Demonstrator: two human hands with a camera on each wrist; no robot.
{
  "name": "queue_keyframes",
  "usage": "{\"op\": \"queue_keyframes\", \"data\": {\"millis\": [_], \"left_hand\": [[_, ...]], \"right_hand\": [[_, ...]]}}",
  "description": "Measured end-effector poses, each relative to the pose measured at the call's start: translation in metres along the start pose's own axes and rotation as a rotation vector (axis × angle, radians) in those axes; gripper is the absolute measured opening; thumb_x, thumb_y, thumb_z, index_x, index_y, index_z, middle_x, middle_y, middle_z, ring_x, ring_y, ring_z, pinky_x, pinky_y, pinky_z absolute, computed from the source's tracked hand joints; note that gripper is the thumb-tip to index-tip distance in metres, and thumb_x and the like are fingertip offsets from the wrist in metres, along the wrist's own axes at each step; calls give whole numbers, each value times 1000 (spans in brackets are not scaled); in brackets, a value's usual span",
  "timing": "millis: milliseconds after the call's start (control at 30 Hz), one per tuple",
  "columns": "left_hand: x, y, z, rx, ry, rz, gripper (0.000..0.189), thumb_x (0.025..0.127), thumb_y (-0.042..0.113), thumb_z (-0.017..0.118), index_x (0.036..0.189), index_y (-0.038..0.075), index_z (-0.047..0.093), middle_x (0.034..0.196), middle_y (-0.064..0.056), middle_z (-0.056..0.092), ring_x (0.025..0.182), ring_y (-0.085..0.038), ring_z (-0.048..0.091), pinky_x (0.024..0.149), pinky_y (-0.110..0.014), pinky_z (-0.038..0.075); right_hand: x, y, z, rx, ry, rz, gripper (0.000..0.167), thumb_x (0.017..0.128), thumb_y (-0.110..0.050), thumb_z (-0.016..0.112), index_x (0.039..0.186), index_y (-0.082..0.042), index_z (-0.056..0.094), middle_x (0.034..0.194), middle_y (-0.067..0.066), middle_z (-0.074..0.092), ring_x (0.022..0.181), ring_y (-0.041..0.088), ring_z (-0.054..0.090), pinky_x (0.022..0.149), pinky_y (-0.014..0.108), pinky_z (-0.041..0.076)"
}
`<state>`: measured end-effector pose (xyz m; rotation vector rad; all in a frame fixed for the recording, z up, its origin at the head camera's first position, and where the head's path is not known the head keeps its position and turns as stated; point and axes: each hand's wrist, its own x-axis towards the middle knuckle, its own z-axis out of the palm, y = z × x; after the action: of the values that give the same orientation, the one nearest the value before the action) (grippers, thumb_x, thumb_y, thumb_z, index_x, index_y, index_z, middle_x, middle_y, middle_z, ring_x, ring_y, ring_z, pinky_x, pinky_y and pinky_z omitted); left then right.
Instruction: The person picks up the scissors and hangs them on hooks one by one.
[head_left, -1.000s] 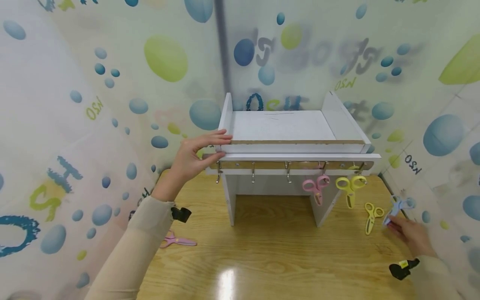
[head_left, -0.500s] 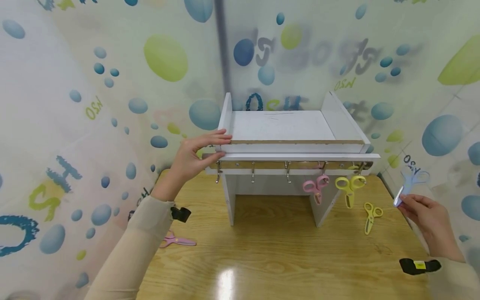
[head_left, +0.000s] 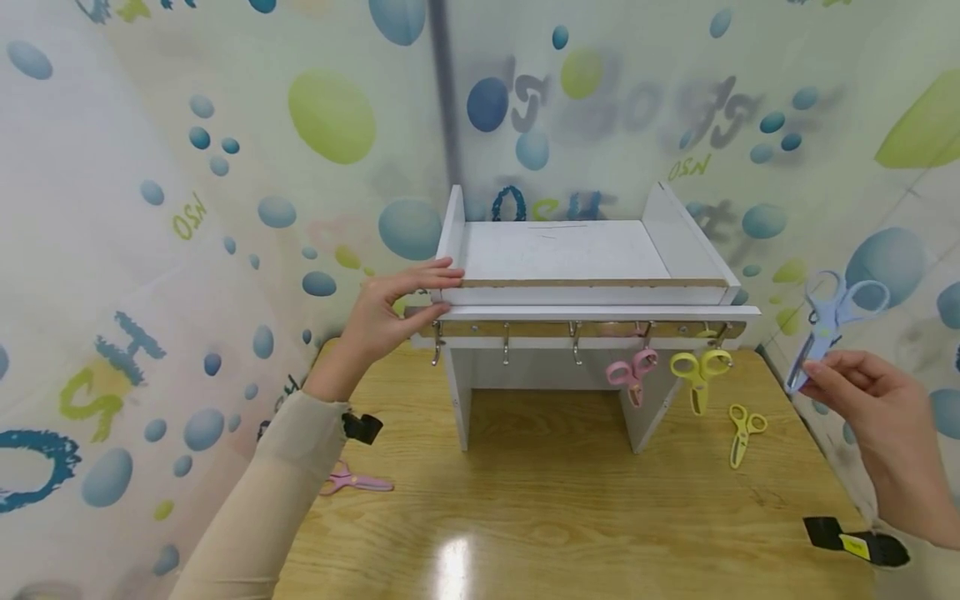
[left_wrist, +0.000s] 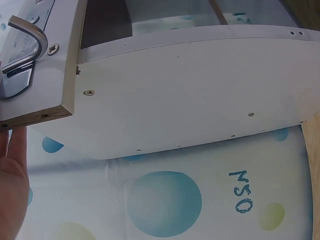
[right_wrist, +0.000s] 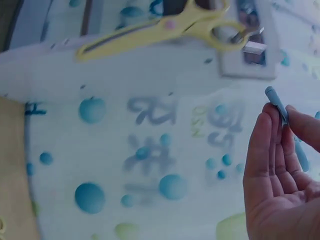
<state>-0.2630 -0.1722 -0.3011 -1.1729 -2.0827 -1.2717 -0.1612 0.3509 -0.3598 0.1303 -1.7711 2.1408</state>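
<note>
My left hand (head_left: 386, 312) holds the left end of the white shelf rack (head_left: 585, 297), fingers on its top edge and thumb lower at the hook rail (head_left: 540, 331). In the left wrist view, its fingers (left_wrist: 17, 150) show behind the rail's end. My right hand (head_left: 892, 417) pinches light-blue scissors (head_left: 825, 323) by the blade end between thumb and fingers, with the handle loops up, off to the right of the rack. Pink scissors (head_left: 633, 375) and yellow scissors (head_left: 700, 375) hang by their handles from the two rightmost hooks.
Another pair of yellow scissors (head_left: 741, 437) lies on the wooden table (head_left: 570, 525) at the right. Pink-purple scissors (head_left: 363, 482) lie at the left, beside my left forearm. Three hooks toward the left of the rail carry nothing. Patterned walls (head_left: 337, 117) stand close behind and beside.
My right hand has lifted the light-blue scissors from the table's right edge, raising them up and to the right. My left hand stays at the rack's left end.
</note>
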Motion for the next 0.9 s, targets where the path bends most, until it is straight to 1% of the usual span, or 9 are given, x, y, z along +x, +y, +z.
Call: {"op": "queue_keyframes", "data": {"millis": [100,200,300,400,533,700,900], "left_hand": [[0,0,0,1,0,-5,33,83,-9,74,115,0,72,122,-19,71,134,-20,57,115,-29,42],[0,0,0,4,0,-8,33,83,-9,74,115,0,72,122,-19,71,134,-20,57,115,-29,42],[0,-1,0,4,0,-6,33,83,-9,74,115,0,72,121,-19,71,133,-21,57,115,-29,43],[0,-1,1,2,0,-6,33,83,-9,74,115,0,72,121,-19,71,133,-23,57,115,-29,43],[0,-1,1,-1,-1,-8,33,83,-9,74,115,0,72,121,-19,71,134,-22,57,115,-30,42],[0,-1,0,-4,1,-8,32,83,-8,74,114,0,72,121,-19,71,134,-19,57,115,-30,42],[0,-1,0,0,2,-9,32,83,-9,74,114,0,72,121,-19,71,134,-19,57,115,-30,43]], "right_hand": [[-5,-10,15,-8,-39,-41,13,91,11,61,95,0,69,83,1,75,72,9,73,65,18,60],[-10,-15,29,-17,-90,-60,17,91,14,59,96,1,68,84,1,76,72,10,73,66,18,59],[-15,-15,41,-35,-162,-94,21,92,18,55,97,2,67,84,2,75,72,11,73,68,18,59],[-17,-13,53,-22,-250,-124,25,91,22,51,98,3,66,84,2,74,73,11,72,68,18,59],[-21,-11,69,-15,-321,-110,28,91,23,50,96,1,66,85,0,74,71,9,71,66,17,58],[-26,-6,88,-111,-349,-73,27,91,20,55,94,-4,67,83,-4,72,68,5,65,63,16,54],[-31,4,107,-190,-462,-37,24,92,15,58,95,-7,66,83,-8,70,69,4,65,65,17,55]]}}
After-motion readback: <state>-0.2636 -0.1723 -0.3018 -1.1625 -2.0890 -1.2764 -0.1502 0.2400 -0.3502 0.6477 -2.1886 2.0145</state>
